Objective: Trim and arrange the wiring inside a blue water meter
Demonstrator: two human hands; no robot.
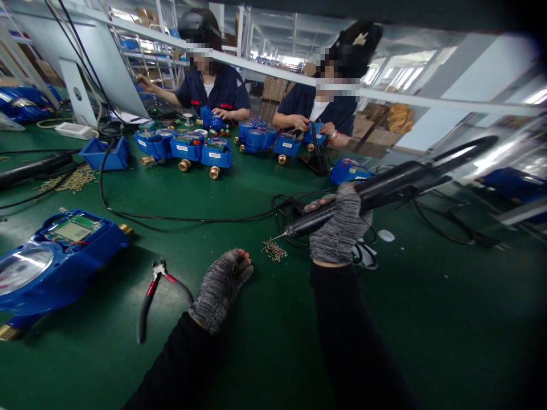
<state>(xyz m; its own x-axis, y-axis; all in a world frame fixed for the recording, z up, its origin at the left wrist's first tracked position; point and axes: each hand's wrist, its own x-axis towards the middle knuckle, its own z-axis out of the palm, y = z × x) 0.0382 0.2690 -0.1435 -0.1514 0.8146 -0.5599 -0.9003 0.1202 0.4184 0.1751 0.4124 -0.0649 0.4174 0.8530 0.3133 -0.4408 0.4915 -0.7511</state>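
Note:
My right hand, in a grey knit glove with bare fingertips, is wrapped round a black electric screwdriver. Its thin bit points left, just above a small pile of screws on the green table. My left hand, gloved alike, is closed with its fingers curled, left of the pile. Whatever lies inside those fingers is too small to make out. Diagonal cutters with red and black handles lie with jaws apart beside my left wrist. Farther left sits a blue water meter, its circuit board and display exposed.
Several blue meters with brass fittings line the far side, before two co-workers. A blue bin stands near a heap of screws. A black cable crosses the table. A monitor stands back left.

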